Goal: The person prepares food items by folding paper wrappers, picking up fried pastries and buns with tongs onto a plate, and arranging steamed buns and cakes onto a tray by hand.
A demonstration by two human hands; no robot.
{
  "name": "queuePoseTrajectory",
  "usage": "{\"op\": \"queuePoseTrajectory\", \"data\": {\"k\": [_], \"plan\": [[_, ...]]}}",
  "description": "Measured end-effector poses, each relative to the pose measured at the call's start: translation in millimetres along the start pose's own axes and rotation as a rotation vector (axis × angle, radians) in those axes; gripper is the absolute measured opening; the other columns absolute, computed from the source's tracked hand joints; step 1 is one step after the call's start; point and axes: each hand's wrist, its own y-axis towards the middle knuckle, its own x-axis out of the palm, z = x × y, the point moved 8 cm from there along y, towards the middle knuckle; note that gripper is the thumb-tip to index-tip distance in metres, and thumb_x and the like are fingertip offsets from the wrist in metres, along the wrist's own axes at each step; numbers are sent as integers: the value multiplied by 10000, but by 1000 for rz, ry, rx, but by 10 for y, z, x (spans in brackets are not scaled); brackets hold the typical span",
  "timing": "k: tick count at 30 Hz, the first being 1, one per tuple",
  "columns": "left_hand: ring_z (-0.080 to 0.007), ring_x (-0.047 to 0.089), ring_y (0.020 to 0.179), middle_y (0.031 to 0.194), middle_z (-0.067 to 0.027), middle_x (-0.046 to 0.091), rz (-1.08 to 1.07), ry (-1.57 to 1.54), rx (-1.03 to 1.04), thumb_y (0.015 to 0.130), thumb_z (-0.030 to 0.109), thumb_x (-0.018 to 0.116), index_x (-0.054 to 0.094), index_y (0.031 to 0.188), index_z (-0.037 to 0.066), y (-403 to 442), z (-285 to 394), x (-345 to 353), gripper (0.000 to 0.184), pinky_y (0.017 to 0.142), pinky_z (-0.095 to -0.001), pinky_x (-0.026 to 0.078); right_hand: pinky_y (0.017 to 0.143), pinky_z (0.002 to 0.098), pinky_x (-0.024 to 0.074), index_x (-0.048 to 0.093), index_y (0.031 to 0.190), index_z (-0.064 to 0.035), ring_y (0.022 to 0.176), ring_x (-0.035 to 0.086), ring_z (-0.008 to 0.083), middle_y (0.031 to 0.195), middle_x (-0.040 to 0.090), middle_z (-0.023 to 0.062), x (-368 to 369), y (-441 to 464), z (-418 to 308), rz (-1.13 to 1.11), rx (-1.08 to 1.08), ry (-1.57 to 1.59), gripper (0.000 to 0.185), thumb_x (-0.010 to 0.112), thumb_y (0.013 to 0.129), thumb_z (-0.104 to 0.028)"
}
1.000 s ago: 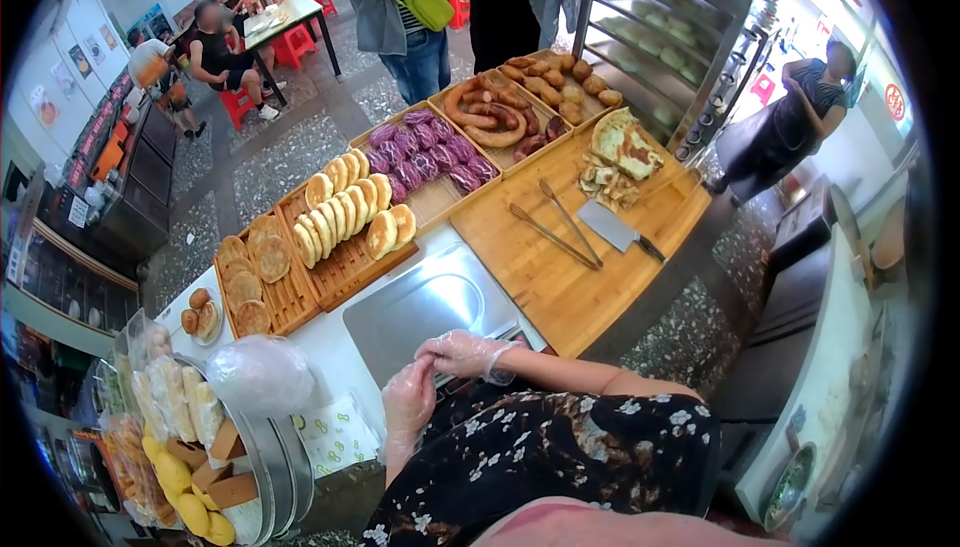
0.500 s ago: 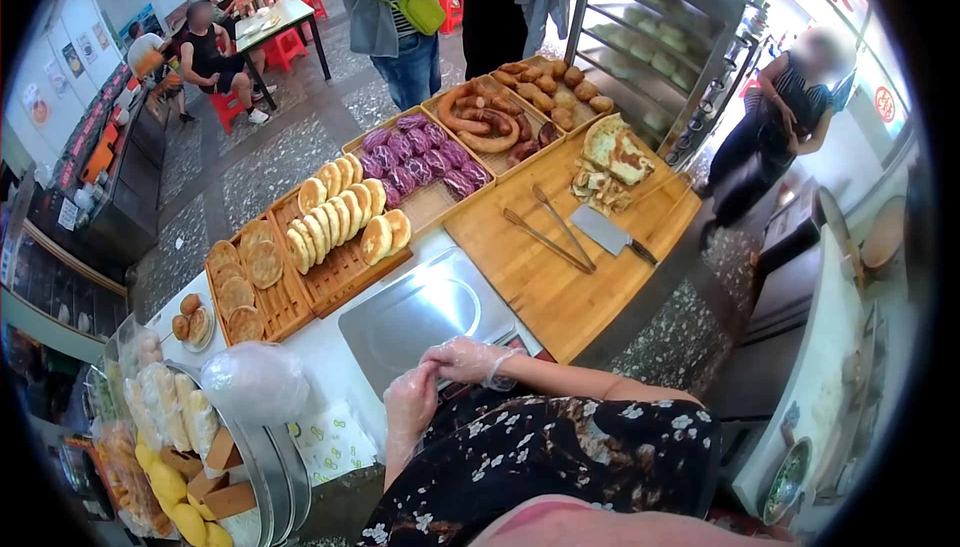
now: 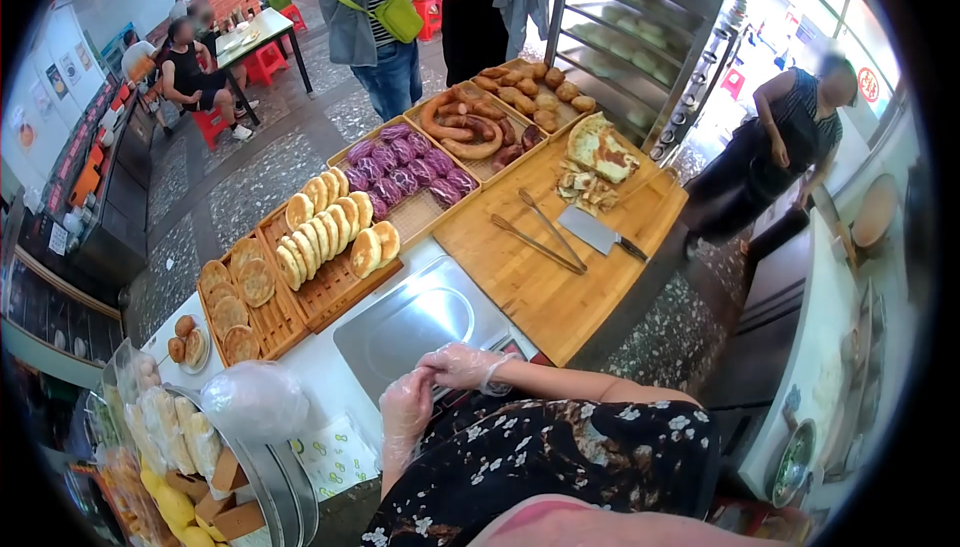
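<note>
In the head view, the left hand (image 3: pixel 406 403) and right hand (image 3: pixel 460 365), in clear plastic gloves (image 3: pixel 493 375), meet at the fingertips by the near edge of the metal scale (image 3: pixel 400 332). Both have their fingers bunched; I cannot tell whether either is closed on anything. Their pose matches the frame from a second ago. The wooden board (image 3: pixel 560 312) is just right of the scale, with the tongs (image 3: pixel 537 243) and cleaver (image 3: pixel 588 230) lying on it as before. Left of the scale are the pale round cakes (image 3: pixel 325 232) and plastic bag (image 3: pixel 255 402). Well right of the scale, the co-worker (image 3: pixel 775 152), earlier more upright, now leans towards the right-hand counter (image 3: pixel 775 397).
</note>
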Motion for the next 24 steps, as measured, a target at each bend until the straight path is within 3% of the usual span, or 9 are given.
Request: {"op": "queuePoseTrajectory", "data": {"k": [8,10,24], "plan": [[-344,630,744,812,-133,658,-30,-51,38,873,112,568,636,931,96,70,63,40,91,630,-431,495,822,407,492,614,1092,-54,931,626,373,980,663,195,-41,-68,29,31,32,-30,249,571,857,-123],[-344,632,746,816,-135,659,-22,-60,30,875,117,568,638,930,93,69,74,22,92,629,-429,496,882,407,468,625,1090,-28,971,607,369,1030,656,207,-50,-79,44,29,81,-6,254,553,863,-116],[-343,638,754,825,-142,664,-19,-15,-19,879,134,566,650,937,92,14,14,54,111,644,-427,505,830,411,496,620,1097,-66,943,627,373,1006,661,195,-9,-27,70,13,24,-43,250,580,865,-151]]}}
